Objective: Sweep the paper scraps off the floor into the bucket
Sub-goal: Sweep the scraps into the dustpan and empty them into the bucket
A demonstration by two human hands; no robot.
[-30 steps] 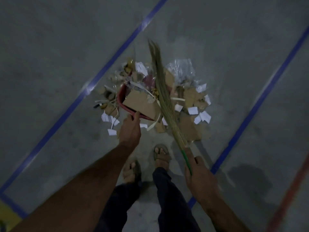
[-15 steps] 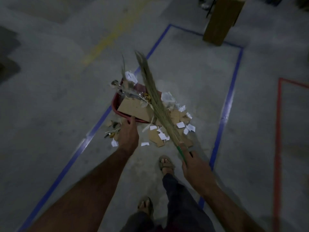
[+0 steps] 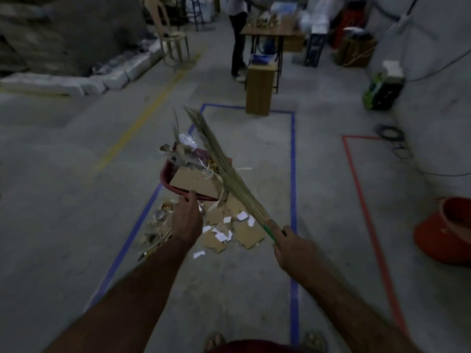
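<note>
My left hand [image 3: 187, 220] grips the near rim of a dark red dustpan [image 3: 167, 178] held above the floor, loaded with a cardboard piece, plastic wrap and paper. My right hand [image 3: 293, 247] grips the green handle of a straw broom [image 3: 224, 169], whose bristles lie across the pan's right side and point away from me. White paper scraps [image 3: 221, 235] and torn cardboard pieces [image 3: 248, 234] lie on the grey floor just under and behind the pan. A red bucket [image 3: 448, 233] stands at the right edge.
Blue tape lines [image 3: 293, 174] frame the floor patch; a red tape line [image 3: 362, 200] runs to the right. Ahead stand a wooden stool [image 3: 258, 90], a table [image 3: 267, 31] with a person beside it, a chair and boxes. My feet show at the bottom edge.
The view has risen from the floor to the room. The loaded dustpan has lifted off the scrap pile, and the broom rose with it. The red bucket has come into view.
</note>
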